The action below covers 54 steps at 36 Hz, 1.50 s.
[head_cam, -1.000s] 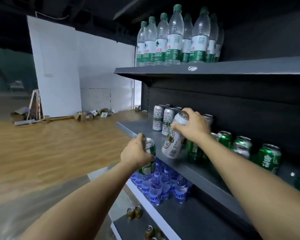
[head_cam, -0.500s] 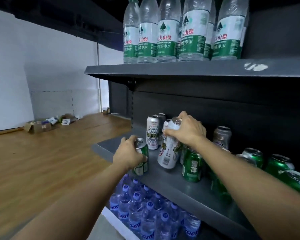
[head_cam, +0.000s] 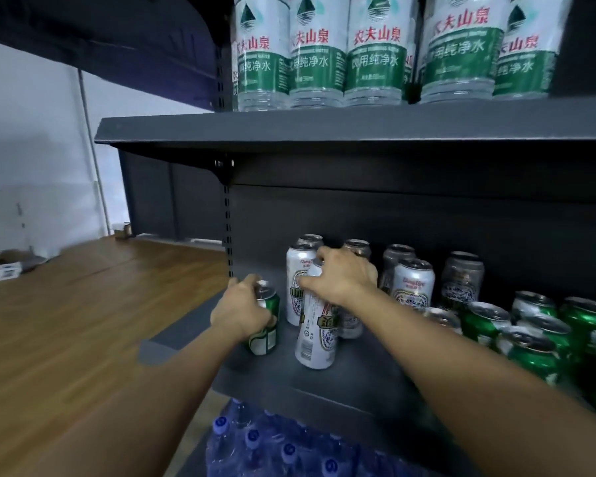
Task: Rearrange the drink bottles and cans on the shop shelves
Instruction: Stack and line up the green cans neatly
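Note:
My left hand [head_cam: 241,309] grips a short green can [head_cam: 266,327] from above, at the left end of the dark middle shelf [head_cam: 351,376]. My right hand [head_cam: 341,278] grips the top of a tall white can [head_cam: 315,335], which tilts slightly near the shelf's front. Behind it stand more white and silver cans [head_cam: 413,282]. Green cans [head_cam: 530,349] crowd the shelf to the right.
Large water bottles with green labels [head_cam: 375,53] fill the upper shelf [head_cam: 324,123]. Blue-capped water bottles [head_cam: 286,449] sit on the shelf below. A wooden floor [head_cam: 83,321] and a white wall lie to the left, with small boxes at the far left.
The view has come closer to the shelf. Both hands have carried their cans further in over the middle shelf, the white can now lower and near the shelf surface.

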Tool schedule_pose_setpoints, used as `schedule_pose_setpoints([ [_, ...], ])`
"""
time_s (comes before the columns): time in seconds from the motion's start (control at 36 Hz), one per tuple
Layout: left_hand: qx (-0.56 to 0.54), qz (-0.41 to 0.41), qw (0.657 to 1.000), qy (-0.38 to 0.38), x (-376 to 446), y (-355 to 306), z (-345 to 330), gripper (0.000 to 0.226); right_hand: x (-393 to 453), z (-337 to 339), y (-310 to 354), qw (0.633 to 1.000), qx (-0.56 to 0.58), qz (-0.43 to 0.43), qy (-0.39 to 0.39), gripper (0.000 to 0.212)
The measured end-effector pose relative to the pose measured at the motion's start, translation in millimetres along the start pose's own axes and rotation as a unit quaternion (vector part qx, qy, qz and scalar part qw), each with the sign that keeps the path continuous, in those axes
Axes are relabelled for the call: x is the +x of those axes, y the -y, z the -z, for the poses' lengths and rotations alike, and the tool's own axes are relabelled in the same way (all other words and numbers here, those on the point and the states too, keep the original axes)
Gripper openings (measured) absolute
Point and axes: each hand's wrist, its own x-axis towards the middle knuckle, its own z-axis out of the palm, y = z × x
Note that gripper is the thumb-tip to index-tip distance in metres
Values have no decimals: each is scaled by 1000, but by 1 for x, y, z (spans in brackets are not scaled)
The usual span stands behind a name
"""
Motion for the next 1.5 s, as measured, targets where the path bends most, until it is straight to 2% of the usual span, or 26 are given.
schedule_pose_setpoints([
  [0.14, -7, -37, 998, 47, 26, 22, 3, 83, 9, -21, 26, 996, -70, -59, -1, 63],
  [0.19, -15, -49, 997, 64, 33, 28, 4, 81, 14, -19, 31, 992, -75, -80, 56, 72],
  [0.25, -8, -63, 995, 80, 37, 30, 3, 82, 19, -7, 33, 982, 23, -94, 163, 78],
  [0.31, 13, -76, 993, 88, 39, 31, 2, 79, 20, 8, 32, 953, 138, -101, 248, 75],
  [0.36, 25, -83, 992, 89, 40, 32, 0, 75, 16, 16, 28, 946, 135, -96, 278, 66],
  [0.44, 26, -85, 992, 92, 41, 34, -1, 72, 14, 18, 22, 962, 84, -88, 245, 62],
  [0.56, 35, -92, 990, 98, 41, 33, -2, 67, 15, 4, 29, 977, -76, -136, 144, 87],
  [0.64, 35, -99, 989, 104, 41, 32, -2, 66, 13, -11, 37, 969, -151, -179, 78, 92],
  [0.69, 35, -102, 988, 112, 42, 33, -1, 66, 14, -10, 36, 970, -105, -184, 116, 96],
  [0.75, 32, -106, 987, 118, 43, 34, -1, 66, 15, 3, 31, 969, 25, -161, 187, 93],
  [0.81, 31, -109, 986, 121, 46, 36, -2, 67, 12, 21, 27, 948, 131, -125, 262, 84],
  [0.83, 30, -110, 986, 122, 47, 36, -2, 68, 11, 26, 25, 942, 147, -110, 281, 80],
  [0.94, 34, -109, 986, 126, 47, 34, -3, 69, 9, 26, 23, 962, 144, -94, 212, 55],
  [1.0, 35, -109, 985, 126, 47, 34, -3, 69, 11, 20, 23, 978, 84, -104, 160, 50],
  [1.08, 32, -110, 985, 128, 46, 36, -3, 70, 10, 5, 28, 989, -19, -129, 67, 67],
  [1.14, 27, -108, 986, 127, 45, 36, -2, 70, 9, -7, 34, 986, -47, -153, 43, 82],
  [1.19, 25, -106, 986, 125, 43, 36, -1, 70, 10, -14, 37, 983, -57, -165, 59, 87],
  [1.25, 26, -107, 986, 123, 42, 36, -1, 68, 12, -10, 35, 980, -29, -158, 113, 88],
  [1.31, 30, -109, 987, 119, 42, 35, -2, 66, 14, 0, 28, 968, 62, -156, 187, 86],
  [1.36, 34, -108, 987, 116, 42, 34, -2, 65, 13, 5, 23, 952, 137, -158, 225, 74],
  [1.42, 37, -104, 987, 116, 42, 33, -2, 67, 13, 2, 22, 958, 138, -146, 205, 63],
  [1.5, 35, -101, 988, 116, 43, 33, -3, 66, 16, -6, 26, 976, 81, -132, 154, 66],
])
